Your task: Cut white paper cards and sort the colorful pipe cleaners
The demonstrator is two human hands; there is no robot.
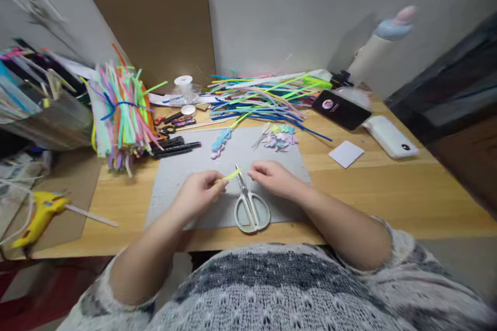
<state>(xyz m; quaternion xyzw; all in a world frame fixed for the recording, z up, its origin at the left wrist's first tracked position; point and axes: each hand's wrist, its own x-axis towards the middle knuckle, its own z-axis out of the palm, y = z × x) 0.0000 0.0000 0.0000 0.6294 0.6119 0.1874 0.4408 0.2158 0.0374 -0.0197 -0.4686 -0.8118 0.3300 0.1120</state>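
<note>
My left hand point(204, 187) pinches a short yellow pipe cleaner point(233, 174), its free end pointing right over the tips of the scissors point(247, 199). The scissors, with pale handles, lie closed on the grey mat point(171, 181). My right hand point(269, 176) is just right of the pipe cleaner's end, fingers curled together; whatever they hold, if anything, is too small to make out. Beyond the hands lie a blue and pink fuzzy piece point(221, 142) on a green stem and a small pile of pastel fuzzy pieces point(281, 138).
Loose pipe cleaners point(256, 95) spread along the back, with a tied bundle point(122, 114) at left. Black markers point(176, 150) lie beside the mat. A yellow glue gun point(41, 217) sits far left. On the right are a phone point(341, 109), a white device point(392, 137) and a white square point(347, 154).
</note>
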